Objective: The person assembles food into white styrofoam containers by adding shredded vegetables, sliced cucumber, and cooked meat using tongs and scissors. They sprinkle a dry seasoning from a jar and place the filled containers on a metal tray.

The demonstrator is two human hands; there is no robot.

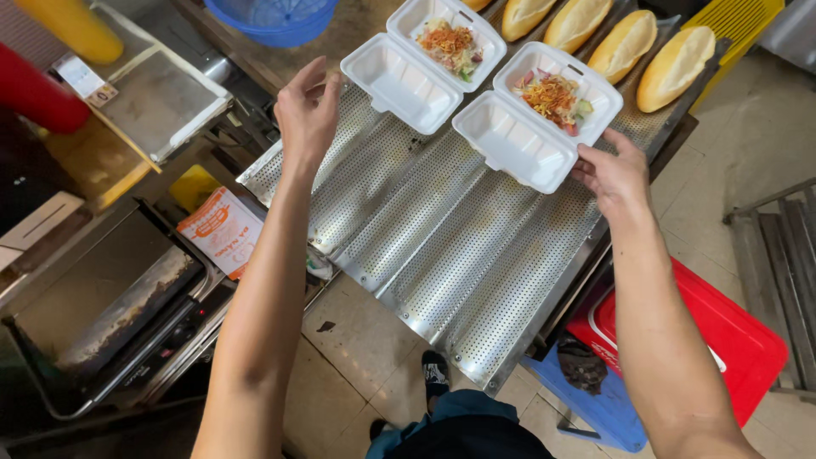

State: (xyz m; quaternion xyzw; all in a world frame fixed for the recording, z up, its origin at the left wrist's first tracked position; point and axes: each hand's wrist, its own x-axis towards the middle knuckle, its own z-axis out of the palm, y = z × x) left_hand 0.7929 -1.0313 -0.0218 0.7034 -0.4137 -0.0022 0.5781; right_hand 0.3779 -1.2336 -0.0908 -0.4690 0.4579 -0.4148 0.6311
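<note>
At the fingers (pixel 586 166) of the right hand (pixel 614 174): tips loosely curled against the near edge of the nearer white foam clamshell box (pixel 534 119), touching its empty half and pinching nothing that shows. This box lies open on the perforated metal baguette tray (pixel 442 246); its far half holds shredded filling with orange strands, pink slices and green pieces.

Left hand (pixel 308 110): raised, fingers (pixel 313 76) spread and slack, empty, just beside the empty half of the second foam clamshell box (pixel 422 55) without clear contact. That box also lies open, its far half filled the same way, and it touches or nearly touches the first box.

Handling, as a judgement: foam hinges of this kind crack and the shells slide easily on ribbed metal, so each box is best steadied low at the rim with a light grip and the empty half folded squarely over the filled one, with the filling clear of the seam.

Beyond the boxes: a row of golden bread rolls (pixel 629 42) in the tray's far channels. Near channels bare. Tray overhangs its support.

Surroundings: blue basin (pixel 272 19) at top, flat contact grill (pixel 102 297) at left, orange-printed paper bag (pixel 223 231) beside it, yellow crate (pixel 735 21) at upper right, red plastic stool (pixel 722 340) and blue stool (pixel 595 408) on the tiled floor (pixel 365 340).
</note>
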